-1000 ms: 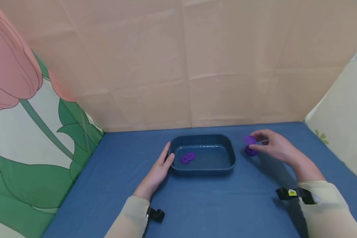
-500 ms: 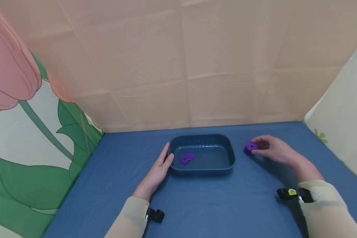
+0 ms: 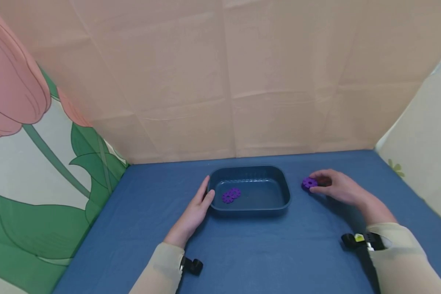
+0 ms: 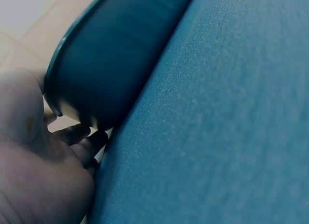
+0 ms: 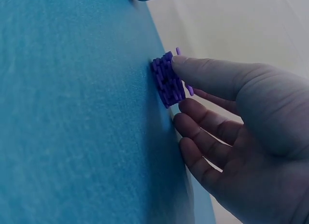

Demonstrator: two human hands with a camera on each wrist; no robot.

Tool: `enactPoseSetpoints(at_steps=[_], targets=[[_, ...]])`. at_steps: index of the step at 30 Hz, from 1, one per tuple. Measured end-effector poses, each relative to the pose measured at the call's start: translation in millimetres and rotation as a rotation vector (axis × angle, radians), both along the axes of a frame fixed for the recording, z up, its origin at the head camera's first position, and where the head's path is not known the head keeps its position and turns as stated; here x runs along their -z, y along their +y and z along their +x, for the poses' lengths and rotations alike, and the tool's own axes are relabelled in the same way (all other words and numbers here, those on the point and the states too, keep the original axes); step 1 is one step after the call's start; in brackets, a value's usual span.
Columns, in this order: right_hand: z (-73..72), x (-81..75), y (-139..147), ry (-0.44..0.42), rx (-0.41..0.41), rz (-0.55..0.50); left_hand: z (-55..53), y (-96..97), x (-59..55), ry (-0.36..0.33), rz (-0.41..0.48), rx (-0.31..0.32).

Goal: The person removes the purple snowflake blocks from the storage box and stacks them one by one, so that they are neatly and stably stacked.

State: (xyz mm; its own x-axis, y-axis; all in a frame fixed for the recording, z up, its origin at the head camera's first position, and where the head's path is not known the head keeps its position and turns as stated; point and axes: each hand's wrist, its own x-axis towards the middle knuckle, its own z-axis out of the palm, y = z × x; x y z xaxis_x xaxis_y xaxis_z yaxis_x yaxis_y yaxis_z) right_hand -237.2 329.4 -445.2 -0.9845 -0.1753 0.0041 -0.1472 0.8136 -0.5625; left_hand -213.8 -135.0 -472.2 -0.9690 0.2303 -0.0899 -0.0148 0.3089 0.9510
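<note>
In the head view my left hand (image 3: 191, 214) holds the left end of a dark blue rectangular tray (image 3: 250, 210). Its thumb is at the rim, and the left wrist view shows fingers bent against the tray's outer wall (image 4: 111, 55). Two purple notched discs (image 3: 231, 195) lie overlapping on the tray floor. To the tray's right, my right hand (image 3: 339, 185) pinches the top disc of a short purple stack (image 3: 309, 183) between thumb and fingertips. Up close in the right wrist view, that thin disc stands slightly off the stack (image 5: 167, 80), partly behind the thumb.
A blue cloth (image 3: 257, 253) covers the table. A beige sheet (image 3: 228, 81) rises behind it, with a tulip-print cloth (image 3: 59, 163) at left and a pale one (image 3: 426, 134) at right. Black wrist cameras (image 3: 192, 266) sit on both cuffs.
One second ago a purple disc was tilted up above the stack at the right fingers; now the disc they hold lies nearly flat over it. The left hand and tray stay put.
</note>
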Motion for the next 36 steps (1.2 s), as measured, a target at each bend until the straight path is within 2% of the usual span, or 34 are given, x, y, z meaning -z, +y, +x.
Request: enactPoseSetpoints(at_steps=[11,36], targets=[[-0.6,0.2,-0.5,0.015,-0.017,0.003,1.6,0.3,-1.2,0.006,0.007,0.01],[0.7,0.9,0.2,-0.012,-0.029,-0.002,1.1,0.0,-2.6,-0.003,0.011,0.009]])
